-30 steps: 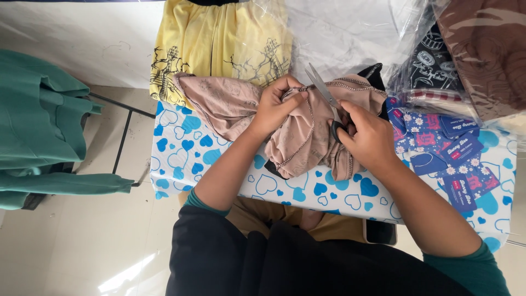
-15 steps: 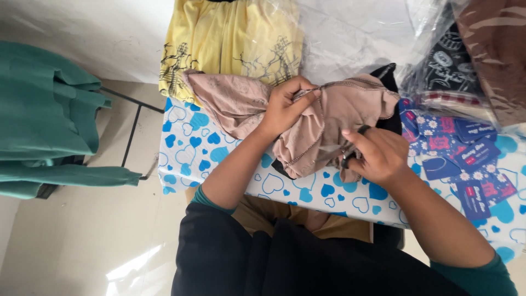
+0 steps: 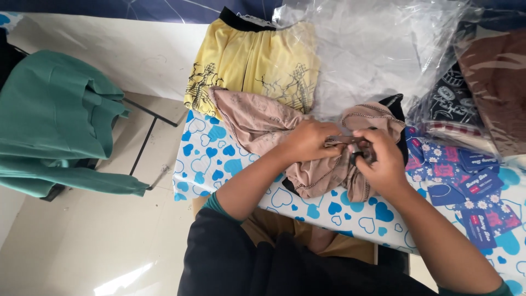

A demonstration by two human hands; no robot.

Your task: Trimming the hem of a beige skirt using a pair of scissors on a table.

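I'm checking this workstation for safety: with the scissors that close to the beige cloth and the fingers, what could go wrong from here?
1. The scissors in the right hand sit right against the left hand, so a fingertip could get nicked.
2. The beige garment is bunched under both hands; a blade might catch a hidden fold and cut the cloth.
3. The blue card tags lie loose beside the right forearm and could be swept off the table's edge.

My left hand grips the crumpled beige knit garment. My right hand holds small metal scissors against it. A yellow printed shirt lies just beyond the garment.
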